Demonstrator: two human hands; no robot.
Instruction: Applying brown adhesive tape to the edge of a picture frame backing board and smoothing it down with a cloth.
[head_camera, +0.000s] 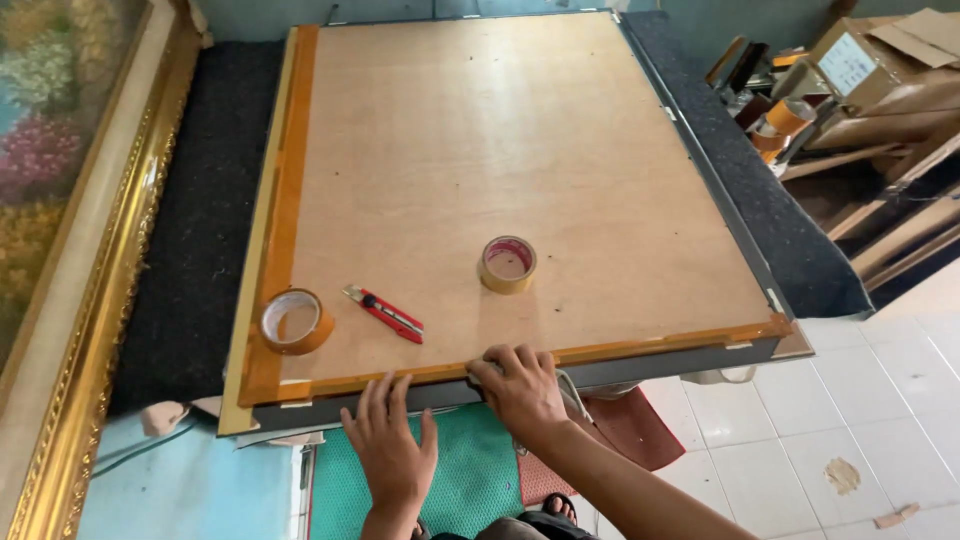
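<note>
Both hands at frame's (520, 385) near edge: left hand (392, 450) fingers spread flat, right hand (518, 385) fingers curled, pressing tape strip (640, 347).

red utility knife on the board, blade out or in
Cannot tell: the red utility knife lies flat on the brown backing board, its tip too small to read.

Board (480, 150) flat on counter (200, 240). On board: tape roll (295, 321) at near left corner, cutter knife (385, 313) just right of it, second tape roll (508, 264) further right, near middle. Both hands at board's near edge: left hand (392, 450) left of right hand (518, 385). Framed painting (70, 200) left of counter; boxes (880, 70) far right.
</note>
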